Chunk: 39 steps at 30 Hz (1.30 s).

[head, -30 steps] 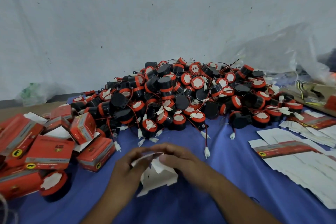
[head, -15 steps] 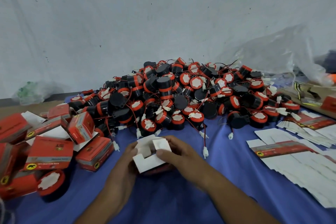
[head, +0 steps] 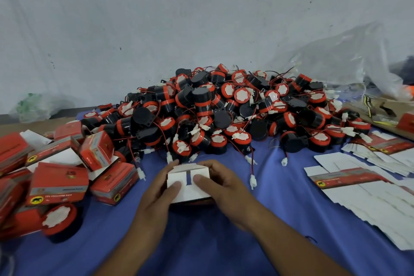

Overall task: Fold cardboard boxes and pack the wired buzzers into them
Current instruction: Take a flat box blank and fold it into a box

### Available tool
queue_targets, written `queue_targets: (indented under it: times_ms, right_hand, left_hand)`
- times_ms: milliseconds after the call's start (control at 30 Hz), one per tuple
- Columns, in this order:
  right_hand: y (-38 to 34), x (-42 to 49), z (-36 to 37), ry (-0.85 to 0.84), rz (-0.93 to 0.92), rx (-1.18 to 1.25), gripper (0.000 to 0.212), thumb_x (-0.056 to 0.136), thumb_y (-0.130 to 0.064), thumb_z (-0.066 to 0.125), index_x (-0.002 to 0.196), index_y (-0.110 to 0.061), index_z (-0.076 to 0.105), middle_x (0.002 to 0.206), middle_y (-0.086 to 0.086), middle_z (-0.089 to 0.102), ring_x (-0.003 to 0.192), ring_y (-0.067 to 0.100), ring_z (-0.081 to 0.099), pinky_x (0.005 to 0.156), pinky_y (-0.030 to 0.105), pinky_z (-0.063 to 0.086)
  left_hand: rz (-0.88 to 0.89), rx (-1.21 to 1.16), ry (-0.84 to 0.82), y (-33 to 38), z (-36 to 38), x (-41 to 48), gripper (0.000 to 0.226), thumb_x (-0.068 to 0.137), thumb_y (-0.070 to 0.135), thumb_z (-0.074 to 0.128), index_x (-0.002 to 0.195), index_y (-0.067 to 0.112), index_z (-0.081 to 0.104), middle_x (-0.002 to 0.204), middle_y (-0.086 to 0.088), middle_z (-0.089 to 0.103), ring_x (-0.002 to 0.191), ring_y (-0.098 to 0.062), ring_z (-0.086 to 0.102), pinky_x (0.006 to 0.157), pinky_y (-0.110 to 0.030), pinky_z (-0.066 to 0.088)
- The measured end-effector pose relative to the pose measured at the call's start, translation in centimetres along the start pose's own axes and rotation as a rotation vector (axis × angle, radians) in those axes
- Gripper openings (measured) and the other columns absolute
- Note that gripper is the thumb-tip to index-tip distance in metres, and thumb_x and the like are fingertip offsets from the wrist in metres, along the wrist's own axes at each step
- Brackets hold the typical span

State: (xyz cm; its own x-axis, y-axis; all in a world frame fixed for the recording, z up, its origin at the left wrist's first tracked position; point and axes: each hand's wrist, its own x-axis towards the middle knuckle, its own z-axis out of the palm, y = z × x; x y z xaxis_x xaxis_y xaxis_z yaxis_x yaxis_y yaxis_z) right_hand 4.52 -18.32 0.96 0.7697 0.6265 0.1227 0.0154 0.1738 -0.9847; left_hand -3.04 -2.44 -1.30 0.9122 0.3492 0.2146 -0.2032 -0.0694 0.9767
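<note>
At lower centre, the left hand (head: pixel 154 188) and right hand (head: pixel 224 186) both clasp a half-folded cardboard box (head: pixel 189 194), thumbs pressing its white flaps down, with several folded red boxes (head: pixel 60 182) at left, flat blanks (head: pixel 367 195) at right, and the large buzzer pile (head: pixel 224 114) behind not yet packed.

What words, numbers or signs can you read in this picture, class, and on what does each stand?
"12v reversing horn", blurred, likely: grey strip on the folded red box at left.
Yellow round badge, black animal, no words: same box and the flat carton.
Other print on boxes: too blurred to read.
</note>
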Motion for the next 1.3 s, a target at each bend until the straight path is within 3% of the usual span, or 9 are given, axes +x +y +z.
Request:
queue_targets:
  times_ms: [67, 133, 300, 400, 533, 633, 733, 900, 1300]
  right_hand:
    - [-0.1, 0.2, 0.3, 0.057, -0.032, 0.070, 0.017, 0.096, -0.015, 0.064, 0.113, -0.012, 0.062, 0.104, 0.012, 0.071, 0.089, 0.016, 0.066, 0.075, 0.031, 0.057]
    - [-0.2, 0.4, 0.7, 0.124, -0.060, 0.099, 0.020, 0.095, -0.018, 0.066, 0.112, -0.011, 0.058, 0.097, 0.010, 0.069, 0.081, 0.015, 0.065, 0.065, 0.028, 0.054]
    - [-0.1, 0.1, 1.3, 0.039, -0.073, 0.060, 0.033, 0.093, -0.033, 0.070, 0.113, -0.015, 0.052, 0.089, 0.010, 0.062, 0.073, 0.020, 0.056, 0.059, 0.035, 0.049]
    - [-0.5, -0.1, 1.0, -0.056, -0.059, 0.033, 0.044, 0.085, -0.054, 0.069, 0.109, -0.021, 0.052, 0.095, 0.017, 0.061, 0.082, 0.025, 0.060, 0.076, 0.046, 0.052]
    - [-1.4, -0.3, 0.8, -0.030, -0.035, 0.020, 0.071, 0.080, -0.073, 0.054, 0.104, -0.006, 0.050, 0.092, 0.017, 0.058, 0.088, 0.018, 0.059, 0.091, 0.042, 0.051]
    - [-1.9, -0.4, 0.2, -0.018, -0.077, -0.034, 0.045, 0.088, -0.053, 0.064, 0.091, -0.010, 0.050, 0.077, 0.007, 0.051, 0.076, 0.016, 0.048, 0.077, 0.033, 0.045]
    - [-2.1, -0.6, -0.1, -0.040, -0.096, -0.192, 0.026, 0.093, -0.034, 0.069, 0.111, -0.019, 0.057, 0.099, -0.005, 0.071, 0.090, 0.010, 0.066, 0.080, 0.028, 0.055]
    - [-1.8, -1.0, 0.3, 0.002, -0.267, -0.518, 0.040, 0.101, -0.027, 0.058, 0.141, -0.028, 0.051, 0.118, -0.006, 0.068, 0.106, 0.012, 0.065, 0.090, 0.040, 0.053]
    - [-0.8, -0.7, 0.8, 0.055, -0.238, -0.425, 0.044, 0.106, -0.029, 0.047, 0.149, -0.036, 0.043, 0.123, -0.002, 0.068, 0.112, 0.016, 0.063, 0.095, 0.045, 0.053]
  left_hand:
    - [0.096, 0.186, 0.051, 0.4, 0.6, -0.4, 0.053, 0.089, 0.049, 0.061, 0.136, 0.054, 0.037, 0.136, 0.041, 0.044, 0.123, 0.016, 0.046, 0.097, -0.012, 0.044]
    - [0.145, 0.325, 0.042, 0.8, 1.2, -0.9, 0.070, 0.086, 0.057, 0.063, 0.143, 0.053, 0.021, 0.136, 0.052, 0.030, 0.125, 0.024, 0.036, 0.098, -0.004, 0.038]
    - [0.391, 0.628, 0.112, 1.6, 1.5, -1.6, 0.078, 0.080, 0.065, 0.067, 0.144, 0.043, 0.027, 0.150, 0.023, 0.031, 0.138, 0.012, 0.025, 0.106, -0.004, 0.024]
    - [0.476, 0.675, 0.171, 2.2, 0.7, -1.4, 0.076, 0.076, 0.063, 0.065, 0.141, 0.029, 0.045, 0.144, 0.014, 0.044, 0.132, 0.005, 0.039, 0.102, -0.001, 0.027]
    - [0.582, 0.757, 0.125, 2.3, 0.4, -1.2, 0.072, 0.075, 0.048, 0.065, 0.132, 0.004, 0.058, 0.139, -0.009, 0.053, 0.129, -0.018, 0.049, 0.107, -0.013, 0.034]
    - [0.653, 0.834, 0.087, 2.1, 0.4, -1.1, 0.069, 0.077, 0.042, 0.065, 0.132, 0.001, 0.057, 0.137, -0.016, 0.053, 0.129, -0.023, 0.049, 0.108, -0.017, 0.035]
    - [0.696, 0.874, 0.071, 2.0, 0.4, -1.0, 0.068, 0.077, 0.036, 0.070, 0.133, -0.001, 0.056, 0.137, -0.017, 0.052, 0.130, -0.026, 0.050, 0.109, -0.022, 0.038]
    - [0.710, 0.843, 0.101, 2.0, 0.8, -1.2, 0.077, 0.076, 0.039, 0.067, 0.136, -0.005, 0.050, 0.141, -0.013, 0.051, 0.132, -0.022, 0.047, 0.112, -0.021, 0.033]
    - [0.861, 0.911, 0.133, 1.9, 1.0, -1.0, 0.073, 0.079, 0.036, 0.070, 0.133, -0.009, 0.048, 0.138, -0.019, 0.051, 0.128, -0.033, 0.051, 0.110, -0.035, 0.041]
